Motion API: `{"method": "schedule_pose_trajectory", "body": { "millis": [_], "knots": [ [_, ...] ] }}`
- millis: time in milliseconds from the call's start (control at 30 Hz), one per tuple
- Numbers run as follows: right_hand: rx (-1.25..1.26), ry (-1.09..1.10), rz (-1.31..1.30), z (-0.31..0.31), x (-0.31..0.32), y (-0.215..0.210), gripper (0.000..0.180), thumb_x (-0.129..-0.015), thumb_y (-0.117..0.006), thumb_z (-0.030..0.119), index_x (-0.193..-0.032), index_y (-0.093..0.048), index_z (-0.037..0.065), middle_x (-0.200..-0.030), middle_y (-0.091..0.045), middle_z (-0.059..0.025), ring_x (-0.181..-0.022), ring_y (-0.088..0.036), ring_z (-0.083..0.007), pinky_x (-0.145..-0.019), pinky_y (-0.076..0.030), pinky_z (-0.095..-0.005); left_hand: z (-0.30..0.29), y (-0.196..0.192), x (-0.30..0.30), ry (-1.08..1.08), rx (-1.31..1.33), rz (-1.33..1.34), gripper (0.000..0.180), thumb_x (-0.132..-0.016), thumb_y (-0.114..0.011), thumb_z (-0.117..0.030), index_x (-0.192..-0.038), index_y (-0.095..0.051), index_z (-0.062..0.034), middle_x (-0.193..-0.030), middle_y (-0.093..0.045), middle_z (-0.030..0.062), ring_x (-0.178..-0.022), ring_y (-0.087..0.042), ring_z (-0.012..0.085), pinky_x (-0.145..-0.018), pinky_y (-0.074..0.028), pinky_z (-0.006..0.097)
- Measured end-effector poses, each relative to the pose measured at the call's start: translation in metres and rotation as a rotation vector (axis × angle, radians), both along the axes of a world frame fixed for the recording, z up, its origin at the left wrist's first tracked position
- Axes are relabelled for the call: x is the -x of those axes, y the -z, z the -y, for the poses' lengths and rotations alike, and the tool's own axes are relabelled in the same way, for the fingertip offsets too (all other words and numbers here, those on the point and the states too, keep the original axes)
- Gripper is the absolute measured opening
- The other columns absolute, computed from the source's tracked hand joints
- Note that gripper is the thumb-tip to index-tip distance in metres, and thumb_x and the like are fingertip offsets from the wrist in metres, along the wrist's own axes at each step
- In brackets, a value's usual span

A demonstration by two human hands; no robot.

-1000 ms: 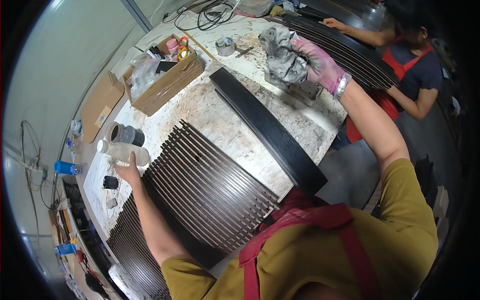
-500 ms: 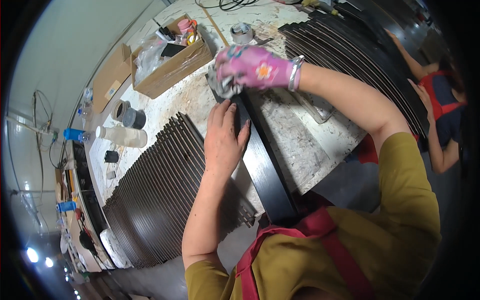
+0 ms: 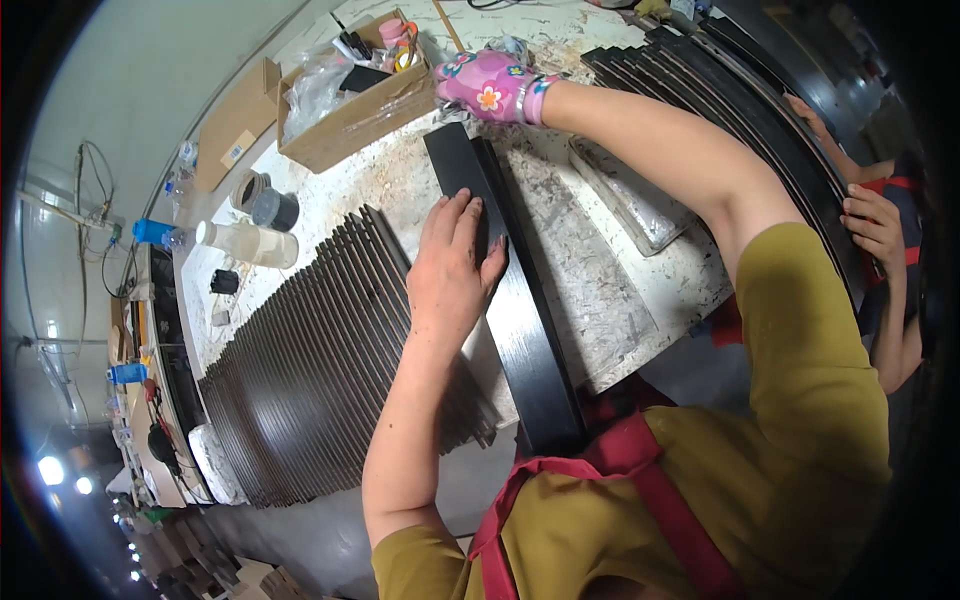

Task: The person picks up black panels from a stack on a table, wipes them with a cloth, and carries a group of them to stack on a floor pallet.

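Note:
A long black plank (image 3: pixel 521 345) runs from the table toward my apron, with a narrower dark edge along its right side. My left hand (image 3: pixel 448 262) lies flat on its upper part, fingers stretched and thumb apart. Beyond the plank's far end is my right hand (image 3: pixel 490 88), in a pink flowered glove with a silvery band at the wrist. Its fingers curl downward, and whatever they hold is hidden beneath the glove. Just behind that glove, a small round greyish container (image 3: pixel 511 46) is partly covered.
Dark slats (image 3: pixel 300 350) lie in a row at left; more dark strips (image 3: pixel 690 110) are stacked at far right, beside another person's hand (image 3: pixel 873 226). A cardboard box (image 3: pixel 355 125), a whitish bottle (image 3: pixel 250 243) and a dark jar (image 3: pixel 274 209) stand at left. A clear-wrapped flat piece (image 3: pixel 630 200) lies right.
My right hand has moved off the plank's far end, away from me, and the grey rag it held no longer shows. My left hand stays on the plank. The other person's hands have shifted.

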State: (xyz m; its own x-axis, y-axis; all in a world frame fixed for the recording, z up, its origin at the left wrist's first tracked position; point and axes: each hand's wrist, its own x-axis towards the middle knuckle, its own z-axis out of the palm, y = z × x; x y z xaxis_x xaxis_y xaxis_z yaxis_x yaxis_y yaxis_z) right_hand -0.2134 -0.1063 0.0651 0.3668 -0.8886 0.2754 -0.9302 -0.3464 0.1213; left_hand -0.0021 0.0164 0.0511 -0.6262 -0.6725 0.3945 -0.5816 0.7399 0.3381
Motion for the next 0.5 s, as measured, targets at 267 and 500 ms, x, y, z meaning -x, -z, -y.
{"method": "schedule_pose_trajectory", "body": {
  "millis": [267,500],
  "knots": [
    [0.092,-0.311,0.320,-0.032,-0.006,0.015,0.032,-0.091,-0.041,0.033,-0.093,-0.062,0.010,-0.084,-0.063,-0.0075,-0.075,-0.064,-0.0240,-0.066,-0.053,-0.0374,-0.002,0.001,0.000,-0.009,0.014,0.002,0.042,-0.078,-0.065,-0.016,-0.115,-0.055,-0.0009,-0.122,-0.052,0.0127,-0.114,-0.049,0.0311,-0.094,-0.043,0.037],
    [0.073,-0.294,0.164,-0.034,-0.019,-0.014,0.012,-0.080,-0.059,0.015,-0.090,-0.063,0.012,-0.089,-0.062,-0.0056,-0.082,-0.062,-0.0210,-0.070,-0.052,-0.0337,0.002,0.007,-0.004,-0.014,0.015,-0.003,0.042,-0.078,-0.065,-0.017,-0.116,-0.055,-0.0012,-0.124,-0.052,0.0122,-0.117,-0.048,0.0313,-0.095,-0.043,0.038]
  ]
}}
